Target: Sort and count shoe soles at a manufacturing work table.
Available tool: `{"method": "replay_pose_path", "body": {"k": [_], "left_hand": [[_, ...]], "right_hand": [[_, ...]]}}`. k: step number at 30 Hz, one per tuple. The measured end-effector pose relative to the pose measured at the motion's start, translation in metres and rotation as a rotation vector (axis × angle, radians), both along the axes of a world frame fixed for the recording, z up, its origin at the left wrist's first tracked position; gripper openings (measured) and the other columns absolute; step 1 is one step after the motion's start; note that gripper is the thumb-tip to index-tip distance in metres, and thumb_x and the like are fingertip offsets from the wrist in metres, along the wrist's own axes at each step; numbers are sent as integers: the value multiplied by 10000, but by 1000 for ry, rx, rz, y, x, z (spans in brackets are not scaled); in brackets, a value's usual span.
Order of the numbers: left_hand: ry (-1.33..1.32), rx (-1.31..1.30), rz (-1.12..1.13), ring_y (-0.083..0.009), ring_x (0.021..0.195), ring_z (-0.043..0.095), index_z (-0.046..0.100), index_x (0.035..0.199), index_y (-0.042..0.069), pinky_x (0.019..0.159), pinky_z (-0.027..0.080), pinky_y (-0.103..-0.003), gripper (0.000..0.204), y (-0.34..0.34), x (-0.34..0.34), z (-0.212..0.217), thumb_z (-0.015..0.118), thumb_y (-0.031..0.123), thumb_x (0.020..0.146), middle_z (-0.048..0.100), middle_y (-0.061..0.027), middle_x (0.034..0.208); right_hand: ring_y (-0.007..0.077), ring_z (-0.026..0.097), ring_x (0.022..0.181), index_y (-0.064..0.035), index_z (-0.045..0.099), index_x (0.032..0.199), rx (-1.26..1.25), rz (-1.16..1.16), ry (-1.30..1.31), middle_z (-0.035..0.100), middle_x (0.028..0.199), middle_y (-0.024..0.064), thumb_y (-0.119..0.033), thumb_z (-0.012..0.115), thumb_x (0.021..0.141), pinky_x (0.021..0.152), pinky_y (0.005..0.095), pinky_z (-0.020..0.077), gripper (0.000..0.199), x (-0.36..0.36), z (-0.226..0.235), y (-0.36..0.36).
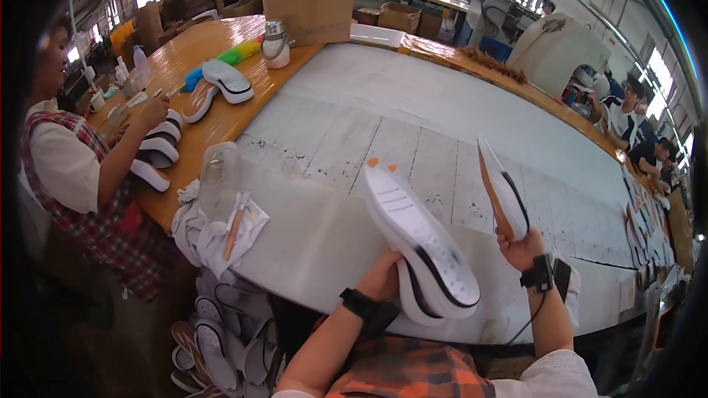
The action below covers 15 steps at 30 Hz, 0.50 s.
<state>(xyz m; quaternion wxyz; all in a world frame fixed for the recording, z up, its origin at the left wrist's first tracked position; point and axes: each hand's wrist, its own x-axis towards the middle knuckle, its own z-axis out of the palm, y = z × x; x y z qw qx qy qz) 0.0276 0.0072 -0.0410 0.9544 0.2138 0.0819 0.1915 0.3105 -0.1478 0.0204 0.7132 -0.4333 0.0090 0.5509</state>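
My left hand [382, 276] is closed around the side of white shoe soles [424, 225] with a black stripe; two seem to lie one against the other. The upper one shows its inner face with small round dimples, and orange tabs stick out at its far end. On the right, my right hand [522, 249] grips the lower end of another shoe sole [504, 191]. That one stands upright, its tan underside turned left and its white and black side turned right. Both are held above the pale worktable [332, 243], apart from each other. My left fingers are partly hidden behind the soles.
At left a co-worker [81, 169] in a checked apron handles soles at an orange table [221, 37]. A clear plastic bottle [218, 177], white cloth [192, 232] and brush [235, 228] lie near. Piled soles [214, 346] sit below; more soles [641, 228] line the right. A cardboard box [308, 7] stands behind.
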Motion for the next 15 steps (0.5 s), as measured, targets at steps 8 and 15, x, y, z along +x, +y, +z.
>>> {"method": "replay_pose_path", "body": {"k": [8,15], "left_hand": [[170,134,-93,-182,1129,414,233,1342,61,926,379,-309,599,3,-5,11,515,243,845,399,-90,1257],[-17,495,97,-216,1226,289,116,1388,100,1001,268,-319,721,2,-5,-23,530,278,825,286,-100,1349]], "right_hand": [[199,535,1023,13,325,1288,41,327,-250,512,1162,122,-212,633,671,883,328,422,726,-110,31,-38],[249,562,960,14,348,1250,201,311,-78,534,1103,150,-71,575,620,841,366,453,676,-145,25,-44]]}}
